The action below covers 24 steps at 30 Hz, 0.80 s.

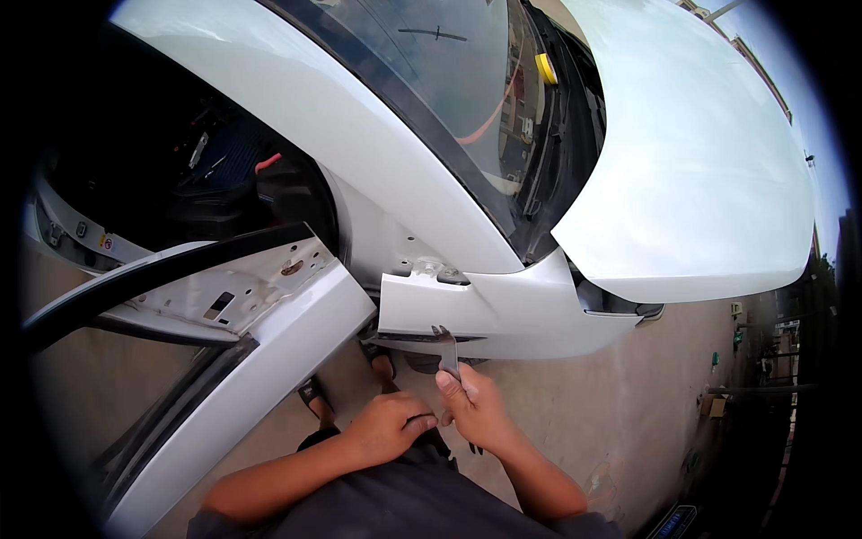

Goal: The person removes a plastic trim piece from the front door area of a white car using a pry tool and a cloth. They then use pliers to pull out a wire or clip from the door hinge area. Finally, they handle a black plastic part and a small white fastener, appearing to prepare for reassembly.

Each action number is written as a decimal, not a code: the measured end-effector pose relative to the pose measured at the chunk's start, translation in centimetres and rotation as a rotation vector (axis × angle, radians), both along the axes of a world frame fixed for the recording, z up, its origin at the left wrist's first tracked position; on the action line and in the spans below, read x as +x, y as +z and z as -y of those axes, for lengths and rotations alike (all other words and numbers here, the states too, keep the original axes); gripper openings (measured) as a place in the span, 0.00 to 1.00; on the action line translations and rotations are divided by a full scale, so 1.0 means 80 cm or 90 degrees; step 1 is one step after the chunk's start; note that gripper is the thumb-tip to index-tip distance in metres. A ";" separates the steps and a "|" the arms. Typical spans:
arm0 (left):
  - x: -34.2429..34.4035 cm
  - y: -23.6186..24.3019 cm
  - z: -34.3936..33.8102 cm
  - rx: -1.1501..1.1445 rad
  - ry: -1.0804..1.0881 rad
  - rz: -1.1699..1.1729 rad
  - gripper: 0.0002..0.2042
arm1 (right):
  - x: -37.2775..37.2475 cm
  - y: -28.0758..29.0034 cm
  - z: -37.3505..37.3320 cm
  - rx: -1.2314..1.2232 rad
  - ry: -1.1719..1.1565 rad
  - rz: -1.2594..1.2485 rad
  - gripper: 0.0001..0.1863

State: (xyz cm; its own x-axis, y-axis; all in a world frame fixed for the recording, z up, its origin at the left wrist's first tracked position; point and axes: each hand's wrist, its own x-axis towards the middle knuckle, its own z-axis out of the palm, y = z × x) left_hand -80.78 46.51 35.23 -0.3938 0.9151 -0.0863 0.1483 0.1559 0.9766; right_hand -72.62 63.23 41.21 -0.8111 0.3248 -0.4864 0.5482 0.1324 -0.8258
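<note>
My right hand [469, 404] is closed round a flat metal pry tool [449, 349], its forked tip upright in front of the dark strip [411, 339] along the white fender [512, 319]; whether it touches cannot be told. My left hand [391, 424] is just left of my right hand, fingers curled, and what they hold, if anything, is unclear. To the left stands the open front door [305, 328], with holes and brackets on its hinge end.
The raised or loose white bonnet [682, 153] fills the upper right beside the windscreen [431, 99], where a yellow round object [545, 68] sits at the edge. The dark car interior [206, 180] shows through the doorway. My feet are on concrete floor [593, 413]; assorted items lie far right.
</note>
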 end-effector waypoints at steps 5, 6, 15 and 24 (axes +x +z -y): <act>-0.053 0.021 -0.060 0.035 0.297 -0.080 0.06 | -0.012 -0.011 -0.019 0.203 -0.001 -0.031 0.17; -0.062 0.024 -0.073 0.041 0.344 -0.109 0.07 | -0.016 -0.010 -0.021 0.253 0.000 -0.031 0.16; -0.087 0.014 -0.119 0.121 0.379 -0.221 0.11 | -0.024 0.026 -0.035 0.356 0.075 0.020 0.14; -0.077 0.006 -0.108 0.085 0.221 0.617 0.13 | -0.031 0.061 -0.026 0.316 0.181 0.081 0.14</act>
